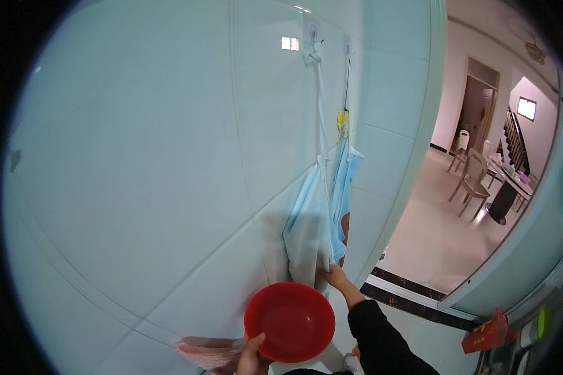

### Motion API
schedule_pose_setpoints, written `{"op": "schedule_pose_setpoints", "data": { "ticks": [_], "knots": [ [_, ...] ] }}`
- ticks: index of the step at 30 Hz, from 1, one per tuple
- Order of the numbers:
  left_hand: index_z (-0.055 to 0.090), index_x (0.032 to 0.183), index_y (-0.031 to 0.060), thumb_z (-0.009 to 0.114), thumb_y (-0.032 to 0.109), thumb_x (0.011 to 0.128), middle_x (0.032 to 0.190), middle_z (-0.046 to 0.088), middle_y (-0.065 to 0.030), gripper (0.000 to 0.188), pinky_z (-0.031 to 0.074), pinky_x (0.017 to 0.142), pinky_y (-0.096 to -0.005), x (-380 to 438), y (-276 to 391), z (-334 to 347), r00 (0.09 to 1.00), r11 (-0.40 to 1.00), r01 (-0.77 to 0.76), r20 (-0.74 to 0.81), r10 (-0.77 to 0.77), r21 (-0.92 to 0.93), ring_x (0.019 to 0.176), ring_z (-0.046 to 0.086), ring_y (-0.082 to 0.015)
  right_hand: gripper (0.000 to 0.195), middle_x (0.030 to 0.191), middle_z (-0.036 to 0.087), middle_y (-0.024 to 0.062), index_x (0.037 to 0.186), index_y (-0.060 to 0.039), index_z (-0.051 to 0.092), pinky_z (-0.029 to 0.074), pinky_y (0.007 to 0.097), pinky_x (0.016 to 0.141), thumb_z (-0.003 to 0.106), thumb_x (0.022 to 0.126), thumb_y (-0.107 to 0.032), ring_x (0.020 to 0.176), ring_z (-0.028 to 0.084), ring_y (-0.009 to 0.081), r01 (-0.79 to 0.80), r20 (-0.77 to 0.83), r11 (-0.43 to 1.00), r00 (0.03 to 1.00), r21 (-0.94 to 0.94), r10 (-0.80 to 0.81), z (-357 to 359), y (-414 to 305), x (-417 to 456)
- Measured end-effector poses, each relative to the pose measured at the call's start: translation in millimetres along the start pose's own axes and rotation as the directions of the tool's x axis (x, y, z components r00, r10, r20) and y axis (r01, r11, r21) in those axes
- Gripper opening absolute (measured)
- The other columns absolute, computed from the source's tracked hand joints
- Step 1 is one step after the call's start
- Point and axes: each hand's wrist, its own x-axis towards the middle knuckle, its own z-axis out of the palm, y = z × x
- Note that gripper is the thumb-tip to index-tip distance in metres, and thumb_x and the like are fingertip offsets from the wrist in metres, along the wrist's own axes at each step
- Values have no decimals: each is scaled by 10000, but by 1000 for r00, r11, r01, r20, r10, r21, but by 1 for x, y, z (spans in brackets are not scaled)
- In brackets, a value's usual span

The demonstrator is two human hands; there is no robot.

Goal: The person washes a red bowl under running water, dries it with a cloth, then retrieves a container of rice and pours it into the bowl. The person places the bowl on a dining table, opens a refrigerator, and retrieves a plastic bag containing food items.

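Note:
My left hand [252, 355] grips the rim of a red plastic bowl [291, 323], its thumb over the inside edge. Nothing lies in the bowl, which faces up towards me. Just beyond it, my right hand [335, 277] pinches the lower edge of a pale blue and whitish cloth, apparently an apron [309, 225]. The apron hangs by a knotted strap [320, 93] from a clear wall hook [312, 30]. Behind it, a second blue cloth [342, 187] hangs from another hook [347, 47], near a yellow item [342, 125].
A pink cloth [206, 351] hangs low on the tiled wall [145, 140], left of the bowl. To the right, a doorway with a dark stone threshold [413, 286] opens onto a room with chairs [474, 178] and a table [513, 178]. A red bag [487, 333] stands lower right.

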Motion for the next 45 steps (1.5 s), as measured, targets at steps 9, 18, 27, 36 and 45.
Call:
{"op": "schedule_pose_setpoints", "data": {
  "ticks": [9,18,27,36,45],
  "knots": [
    [185,1343,100,411,397,859,1323,341,-153,612,454,861,-512,54,-34,83,973,947,-222,11,230,-231,1145,437,-366,292,885,611,-22,1024,-23,620,415,249,747,605,814,-226,811,522,94,-225,481,959,869,175,116,-157,-23,-69],
    [195,1337,76,469,414,774,1316,345,-178,711,476,804,-537,87,-96,185,969,962,-63,215,123,-267,1099,471,-405,542,1260,388,117,1289,-42,337,354,370,920,507,849,-308,1108,417,248,136,8,700,980,701,-199,-163,-17,-143],
    [283,1321,74,460,425,783,1304,372,-150,667,339,965,-481,67,-103,218,933,955,-285,203,297,-88,1178,386,-326,467,1152,449,117,1200,-37,388,383,354,866,459,872,-361,1027,464,259,-84,27,465,992,881,127,-181,-30,-124],
    [331,1293,100,431,426,827,1276,415,-103,578,371,936,-434,88,-75,203,896,883,-405,86,435,-238,1152,417,-272,365,1000,520,96,1084,-41,471,410,309,789,438,892,-350,919,511,219,-132,87,449,989,884,119,-161,-20,-142],
    [308,1309,70,415,453,858,1299,396,-119,602,357,959,-410,83,-73,195,864,887,-450,203,461,-103,1165,412,-261,329,848,591,76,967,-46,554,436,263,711,416,912,-339,811,559,178,25,-181,479,942,878,282,-179,-47,-88]
  ]
}}
